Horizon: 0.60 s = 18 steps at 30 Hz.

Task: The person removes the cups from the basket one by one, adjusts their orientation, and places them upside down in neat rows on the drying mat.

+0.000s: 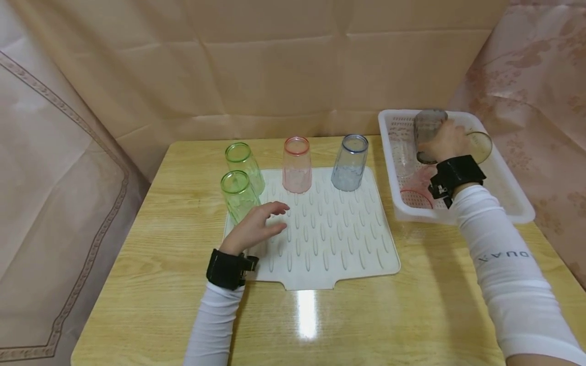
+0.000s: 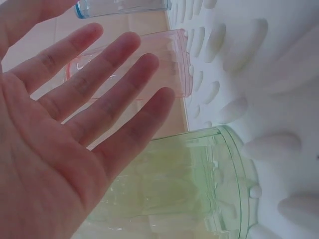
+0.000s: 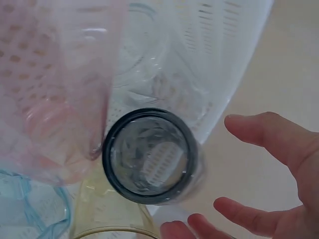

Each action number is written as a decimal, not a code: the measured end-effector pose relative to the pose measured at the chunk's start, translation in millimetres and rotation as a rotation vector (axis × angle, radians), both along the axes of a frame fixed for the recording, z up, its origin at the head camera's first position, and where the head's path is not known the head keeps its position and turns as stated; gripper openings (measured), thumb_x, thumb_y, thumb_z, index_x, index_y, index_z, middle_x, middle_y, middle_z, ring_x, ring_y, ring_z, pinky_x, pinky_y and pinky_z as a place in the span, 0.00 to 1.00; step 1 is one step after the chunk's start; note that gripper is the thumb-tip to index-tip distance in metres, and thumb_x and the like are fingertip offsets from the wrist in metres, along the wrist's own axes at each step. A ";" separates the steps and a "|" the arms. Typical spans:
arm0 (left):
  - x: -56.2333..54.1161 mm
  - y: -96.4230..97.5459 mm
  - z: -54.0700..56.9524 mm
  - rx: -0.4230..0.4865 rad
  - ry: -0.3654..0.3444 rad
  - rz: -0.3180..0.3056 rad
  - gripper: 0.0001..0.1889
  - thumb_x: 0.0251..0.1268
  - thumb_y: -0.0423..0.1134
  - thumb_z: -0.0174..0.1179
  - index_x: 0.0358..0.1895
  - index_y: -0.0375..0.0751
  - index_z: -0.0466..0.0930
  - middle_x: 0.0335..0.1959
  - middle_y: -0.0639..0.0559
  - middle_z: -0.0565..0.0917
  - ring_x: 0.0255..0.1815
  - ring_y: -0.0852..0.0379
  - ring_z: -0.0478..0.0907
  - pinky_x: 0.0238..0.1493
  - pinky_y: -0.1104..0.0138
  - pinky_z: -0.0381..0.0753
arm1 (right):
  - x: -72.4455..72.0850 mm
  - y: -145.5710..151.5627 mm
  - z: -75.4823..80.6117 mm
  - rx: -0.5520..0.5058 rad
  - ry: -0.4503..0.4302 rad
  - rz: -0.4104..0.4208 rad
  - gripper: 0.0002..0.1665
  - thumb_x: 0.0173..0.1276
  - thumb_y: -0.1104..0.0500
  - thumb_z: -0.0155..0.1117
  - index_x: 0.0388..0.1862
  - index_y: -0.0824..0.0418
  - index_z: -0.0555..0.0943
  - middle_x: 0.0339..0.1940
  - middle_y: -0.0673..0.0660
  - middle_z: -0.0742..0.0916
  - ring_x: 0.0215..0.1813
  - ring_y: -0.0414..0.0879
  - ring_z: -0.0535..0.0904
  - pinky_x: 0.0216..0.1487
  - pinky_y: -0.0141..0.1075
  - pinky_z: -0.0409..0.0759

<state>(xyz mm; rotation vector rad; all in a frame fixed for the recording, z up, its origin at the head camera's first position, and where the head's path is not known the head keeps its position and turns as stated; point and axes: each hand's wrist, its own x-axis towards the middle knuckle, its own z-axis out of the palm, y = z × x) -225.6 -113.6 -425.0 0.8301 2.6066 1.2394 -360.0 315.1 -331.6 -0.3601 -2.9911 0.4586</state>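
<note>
My right hand reaches into the white plastic basket beside a dark grey glass. In the right wrist view its thumb and fingers are spread apart near the glass's black rim. My left hand hovers over the white ridged drying mat, fingers apart and holding nothing. Next to it stands a green glass, upside down, with a second green glass behind. Also upside down on the mat are a pink glass and a blue glass.
Inside the basket lie a red-rimmed glass, a yellow glass, a clear glass and a light blue glass. The wooden table carries mat and basket. A beige cloth hangs behind.
</note>
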 end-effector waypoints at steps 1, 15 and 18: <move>0.2 -0.4 0.5 -0.001 0.004 0.001 0.19 0.66 0.33 0.60 0.58 0.30 0.74 0.55 0.37 0.79 0.57 0.42 0.74 0.58 0.50 0.71 | -0.9 -0.1 -1.7 0.001 -0.004 -0.003 0.48 0.57 0.50 0.67 0.63 0.82 0.59 0.56 0.85 0.69 0.58 0.76 0.66 0.57 0.63 0.66; 2.7 -3.8 -2.8 -0.017 0.025 0.009 0.19 0.66 0.33 0.60 0.58 0.30 0.74 0.53 0.36 0.80 0.55 0.39 0.75 0.56 0.48 0.72 | -7.2 -2.3 -12.8 0.023 -0.121 -0.034 0.55 0.57 0.47 0.67 0.69 0.79 0.52 0.60 0.85 0.63 0.61 0.78 0.61 0.60 0.65 0.62; 4.7 -4.4 -2.9 -0.011 0.025 0.005 0.19 0.65 0.32 0.61 0.58 0.29 0.74 0.53 0.36 0.80 0.54 0.38 0.75 0.56 0.48 0.72 | -8.5 -3.8 -13.7 0.005 -0.127 -0.043 0.56 0.58 0.49 0.67 0.71 0.78 0.49 0.62 0.85 0.61 0.63 0.79 0.59 0.62 0.66 0.58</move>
